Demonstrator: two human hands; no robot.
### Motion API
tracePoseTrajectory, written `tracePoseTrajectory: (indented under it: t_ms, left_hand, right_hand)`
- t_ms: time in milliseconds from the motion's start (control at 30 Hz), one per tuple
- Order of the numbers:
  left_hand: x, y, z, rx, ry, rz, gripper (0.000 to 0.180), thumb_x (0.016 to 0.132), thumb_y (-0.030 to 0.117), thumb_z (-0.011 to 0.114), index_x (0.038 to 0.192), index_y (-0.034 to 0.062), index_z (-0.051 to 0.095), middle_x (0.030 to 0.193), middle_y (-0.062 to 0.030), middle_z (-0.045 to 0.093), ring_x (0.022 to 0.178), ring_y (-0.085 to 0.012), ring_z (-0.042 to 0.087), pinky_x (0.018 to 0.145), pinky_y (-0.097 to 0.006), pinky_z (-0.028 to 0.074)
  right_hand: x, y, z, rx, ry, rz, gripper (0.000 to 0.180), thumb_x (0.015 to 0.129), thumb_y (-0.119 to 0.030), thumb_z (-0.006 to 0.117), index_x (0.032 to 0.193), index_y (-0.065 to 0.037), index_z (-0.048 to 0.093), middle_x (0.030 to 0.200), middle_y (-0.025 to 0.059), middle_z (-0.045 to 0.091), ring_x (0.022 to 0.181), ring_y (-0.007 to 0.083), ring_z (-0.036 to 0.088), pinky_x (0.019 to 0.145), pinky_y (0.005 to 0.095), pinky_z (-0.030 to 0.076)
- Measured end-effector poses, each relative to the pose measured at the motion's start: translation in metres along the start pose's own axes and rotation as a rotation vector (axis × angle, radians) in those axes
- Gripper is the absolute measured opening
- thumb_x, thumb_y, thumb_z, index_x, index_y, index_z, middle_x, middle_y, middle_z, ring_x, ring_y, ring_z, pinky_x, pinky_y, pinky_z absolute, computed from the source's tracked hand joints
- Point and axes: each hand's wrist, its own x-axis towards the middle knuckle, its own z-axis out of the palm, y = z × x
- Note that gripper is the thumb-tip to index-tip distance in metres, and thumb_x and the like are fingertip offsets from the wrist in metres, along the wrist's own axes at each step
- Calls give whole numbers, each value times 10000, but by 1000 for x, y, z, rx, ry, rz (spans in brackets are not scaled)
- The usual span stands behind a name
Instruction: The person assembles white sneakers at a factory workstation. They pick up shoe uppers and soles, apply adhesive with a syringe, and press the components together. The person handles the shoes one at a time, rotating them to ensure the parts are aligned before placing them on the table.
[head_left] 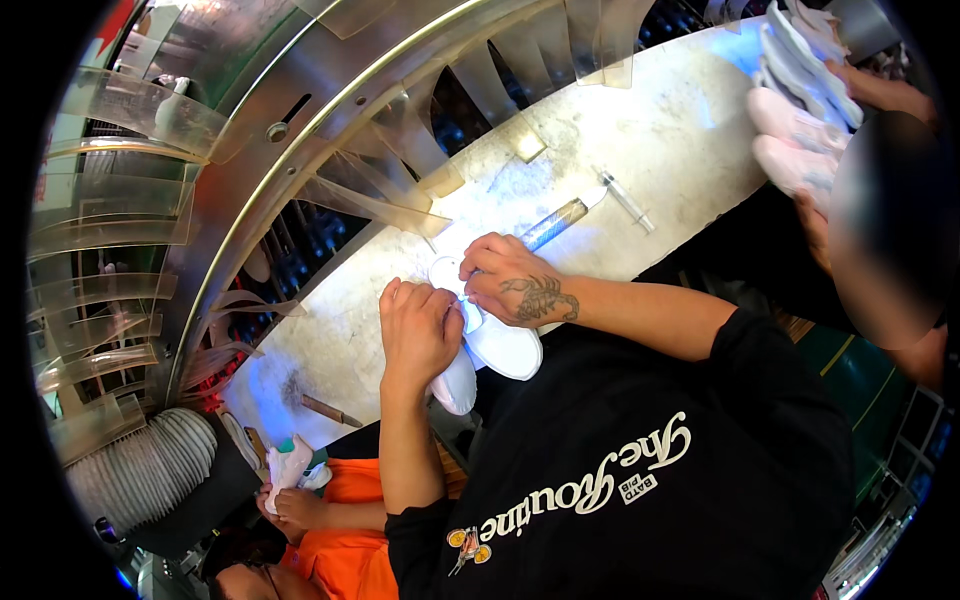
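The left hand (418,335) is curled over a white shoe (495,340), fingers folded down and pressing it against the near edge of the counter (640,150). The right hand (510,285) lies across the shoe's top, its fingertips bunched in a pinch on something small at the upper; what exactly it pinches is too small to tell. The two hands touch each other over the shoe, which sits directly beneath them, part on the counter and part hanging past the edge toward the person's body.

Just beyond the right hand lies a large syringe (556,222), and a thinner syringe (628,200) lies farther out to the right. A brown stick-like tool (328,410) lies to the left of the left hand, near the counter edge.

Risks, as I judge them: the shoe overhangs the edge, so a slack grip could let it tip off toward the lap. A sweep of the right wrist could knock the large syringe, which lies close. The pinch looks fine and could slip.

Room is tight. Behind the counter runs a curved metal rail with clear flaps (400,130), closing off the far side. A co-worker's hands with a stack of pale shoes (800,110) fill the far right; another person in orange holds a shoe (290,465) low on the left. Open counter lies mainly between the syringes and the rail.
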Motion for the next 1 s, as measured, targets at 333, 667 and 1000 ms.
tracePoseTrajectory:
  t_ms: [333, 667, 1000]
  left_hand:
    - [5, 0, -3, 4, -91, 12, 112, 887, 142, 758, 975, 80, 792, 938, -103, 719, 998, -334, 653, 1184, -564, 394]
    - [3, -4, 1, -25, -48, 33, 80, 893, 123, 757, 964, 91, 775, 946, -82, 706, 1003, -320, 656, 1169, -559, 393]
    - [4, -9, 6, -28, -84, 43, 82, 895, 157, 758, 951, 107, 790, 968, -54, 734, 1021, -290, 669, 1171, -580, 390]
  right_hand:
    - [3, 1, -5, 2, -44, -13, 97, 921, -178, 788, 959, -89, 782, 1258, 55, 685, 1312, 311, 547, 1061, 493, 456]
    - [19, 4, -17, -19, -151, -69, 98, 897, -170, 807, 899, -73, 791, 1223, 56, 684, 1251, 314, 564, 1060, 482, 483]
    - [16, 14, -8, 47, -67, -130, 94, 868, -157, 822, 880, -76, 777, 1197, 60, 676, 1221, 311, 574, 1041, 463, 508]
